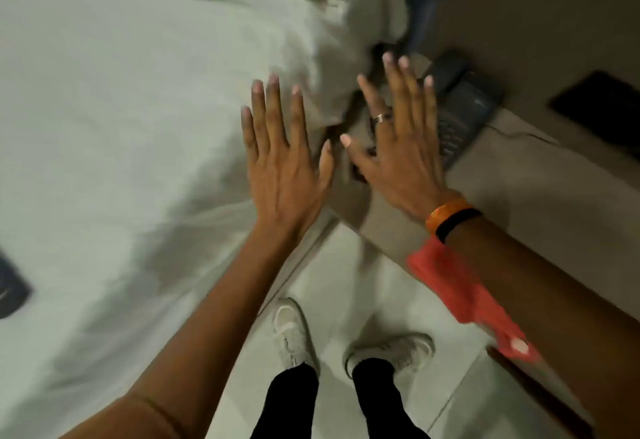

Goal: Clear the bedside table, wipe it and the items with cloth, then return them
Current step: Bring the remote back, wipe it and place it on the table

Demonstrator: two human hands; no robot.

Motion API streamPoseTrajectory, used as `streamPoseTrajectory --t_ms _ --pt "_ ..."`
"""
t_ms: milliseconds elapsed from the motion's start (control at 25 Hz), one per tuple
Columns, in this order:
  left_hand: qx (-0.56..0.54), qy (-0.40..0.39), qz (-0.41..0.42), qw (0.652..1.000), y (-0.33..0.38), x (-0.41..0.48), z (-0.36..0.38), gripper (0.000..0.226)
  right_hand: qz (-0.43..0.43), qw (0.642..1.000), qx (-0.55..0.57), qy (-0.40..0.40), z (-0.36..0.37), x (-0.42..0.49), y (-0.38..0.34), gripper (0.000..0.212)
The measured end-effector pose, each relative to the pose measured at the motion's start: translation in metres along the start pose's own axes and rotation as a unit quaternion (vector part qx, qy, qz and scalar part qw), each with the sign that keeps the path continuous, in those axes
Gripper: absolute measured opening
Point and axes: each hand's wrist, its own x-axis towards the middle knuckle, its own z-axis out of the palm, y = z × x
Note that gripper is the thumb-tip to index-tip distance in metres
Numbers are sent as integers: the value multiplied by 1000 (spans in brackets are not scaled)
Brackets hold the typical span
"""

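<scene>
My left hand [282, 161] is held flat with fingers spread over the edge of the white bed [121, 109], holding nothing. My right hand [401, 140], wearing a ring and an orange and a black wristband, is also spread open above the near end of the beige bedside table [502, 175]. A dark desk telephone [464, 106] rests on the table just right of my right hand. A red cloth [464, 296] hangs below my right forearm, near the table's front. The image is motion-blurred.
A dark flat object [599, 106] lies at the far right on the table. Another dark item [10, 286] lies on the bed at the left edge. My white shoes [346, 341] stand on the pale tiled floor between bed and table.
</scene>
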Motion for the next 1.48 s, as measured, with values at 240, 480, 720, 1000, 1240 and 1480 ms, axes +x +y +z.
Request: streamPoseTrajectory --t_ms 240,480,720,1000,1240,1480 --pt "47 108 -174 978 -168 -17 -100 73 -166 981 90 44 3 91 -192 73" --pt "13 50 -398 916 -289 -102 -148 85 -236 944 209 -97 24 79 -361 71" --pt "-23 -20 -471 882 -316 -122 -146 37 -284 924 130 -220 57 45 -449 55" --pt "-56 -98 -478 871 -314 -105 -157 36 12 811 470 -348 47 43 -459 43" --pt "-338 -132 -379 851 -253 -73 -186 32 203 652 663 -308 -11 53 -363 31" --pt "-583 -266 -243 728 -99 -47 -106 35 329 606 707 -155 -38 -2 -176 38"
